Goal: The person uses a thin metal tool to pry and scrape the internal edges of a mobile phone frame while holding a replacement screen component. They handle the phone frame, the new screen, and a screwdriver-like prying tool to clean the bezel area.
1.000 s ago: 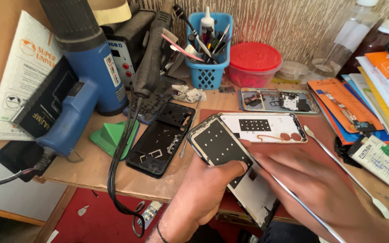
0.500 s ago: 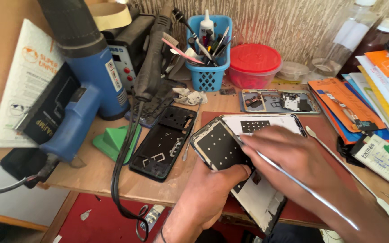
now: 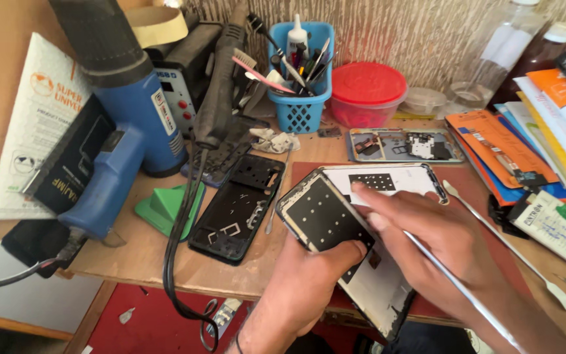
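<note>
Your left hand point(image 3: 299, 288) grips the phone panel point(image 3: 335, 229) from below, near table edge; right hand point(image 3: 427, 229) on top w/ a metal rod point(image 3: 466, 295). Left of it lies a phone frame point(image 3: 240, 206), then wedge stand point(image 3: 165, 206), heat gun point(image 3: 122, 131). Behind: tool basket point(image 3: 302, 111), lidded tub point(image 3: 367, 95), parts tray point(image 3: 404, 145). Right: spudger point(image 3: 506, 242), paper stack point(image 3: 545, 131).

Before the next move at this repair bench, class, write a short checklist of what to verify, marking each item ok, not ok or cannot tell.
1. Opened phone held steady by left hand: ok.
2. Thin metal tool gripped in right hand: ok.
3. Tool tip seated in the seam: cannot tell, fingers hide it.
4. Black phone frame lying apart from the work: ok.
5. Blue heat gun off: cannot tell.
6. Black cable off the work area: not ok, it lies beside the frame and hangs over the bench edge.
</note>
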